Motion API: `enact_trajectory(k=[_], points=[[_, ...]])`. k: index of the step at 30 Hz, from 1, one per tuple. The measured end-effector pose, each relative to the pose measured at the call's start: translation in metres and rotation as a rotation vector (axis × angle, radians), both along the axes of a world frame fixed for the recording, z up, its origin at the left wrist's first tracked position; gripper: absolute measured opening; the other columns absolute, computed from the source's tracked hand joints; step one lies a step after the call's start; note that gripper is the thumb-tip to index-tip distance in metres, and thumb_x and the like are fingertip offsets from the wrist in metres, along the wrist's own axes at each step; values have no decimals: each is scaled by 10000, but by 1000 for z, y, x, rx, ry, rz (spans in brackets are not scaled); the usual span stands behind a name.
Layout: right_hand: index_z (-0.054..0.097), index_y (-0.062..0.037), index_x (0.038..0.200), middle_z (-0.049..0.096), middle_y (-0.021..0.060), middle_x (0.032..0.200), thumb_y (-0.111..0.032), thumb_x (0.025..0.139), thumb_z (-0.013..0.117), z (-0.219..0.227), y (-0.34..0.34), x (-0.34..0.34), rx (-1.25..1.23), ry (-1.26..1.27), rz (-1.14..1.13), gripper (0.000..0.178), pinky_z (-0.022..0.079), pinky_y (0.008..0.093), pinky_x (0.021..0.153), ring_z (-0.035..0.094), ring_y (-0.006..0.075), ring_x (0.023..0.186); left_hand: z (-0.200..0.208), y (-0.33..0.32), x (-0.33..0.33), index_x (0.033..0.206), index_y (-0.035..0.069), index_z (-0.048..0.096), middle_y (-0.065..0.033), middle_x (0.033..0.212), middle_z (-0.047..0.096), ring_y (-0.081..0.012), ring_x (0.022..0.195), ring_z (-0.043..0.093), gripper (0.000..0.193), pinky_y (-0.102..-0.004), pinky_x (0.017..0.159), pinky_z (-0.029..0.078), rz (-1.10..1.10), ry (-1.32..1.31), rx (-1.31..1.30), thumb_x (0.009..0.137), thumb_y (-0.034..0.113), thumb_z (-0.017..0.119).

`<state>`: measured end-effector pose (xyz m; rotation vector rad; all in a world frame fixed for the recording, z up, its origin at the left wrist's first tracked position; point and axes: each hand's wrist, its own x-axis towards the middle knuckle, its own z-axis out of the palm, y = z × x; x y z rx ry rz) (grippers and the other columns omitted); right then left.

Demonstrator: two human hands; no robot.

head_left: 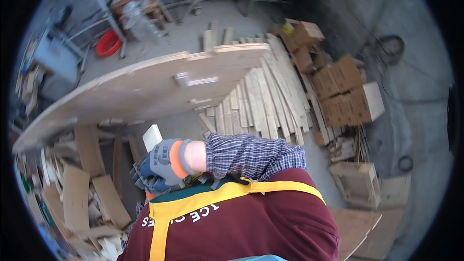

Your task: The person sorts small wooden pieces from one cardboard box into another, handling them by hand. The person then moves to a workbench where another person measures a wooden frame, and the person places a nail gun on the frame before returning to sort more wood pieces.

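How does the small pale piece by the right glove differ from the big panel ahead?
Size: the pale piece is small; the panel is far larger.
Colour: the pale piece is near white; the panel is brownish.
Place: the pale piece is right beside the right hand; the panel stands farther off, apart from that hand.
Shared: both show a flat face.

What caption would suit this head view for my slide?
Gloved hands by a pale block, with a large wooden board, planks and cardboard boxes beyond.

grip of hands [166, 161] hidden; white block [152, 137] partly covered
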<state>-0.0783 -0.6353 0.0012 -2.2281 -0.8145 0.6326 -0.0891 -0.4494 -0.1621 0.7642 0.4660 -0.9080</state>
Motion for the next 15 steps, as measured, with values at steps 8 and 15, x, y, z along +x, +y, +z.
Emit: enact_trajectory(k=[8, 15], points=[[622, -114, 1199, 683, 140, 1069, -576, 704, 676, -44, -24, -2, -65, 194, -391, 679, 500, 405, 863, 640, 347, 994, -30, -34, 53, 1282, 44, 504, -117, 1181, 600, -218, 1030, 615, 404, -354, 889, 521, -427, 81, -64, 925, 212, 588], [547, -90, 1281, 677, 178, 1060, -429, 635, 752, -73, -32, -40, -88, 206, -657, 758, 505, 405, 861, 646, 353, 982, -23, -74, 48, 1274, 48, 515, -118, 1146, 621, -223, 1006, 629, 406, -357, 870, 531, -724, 212, -229, 921, 234, 593]])
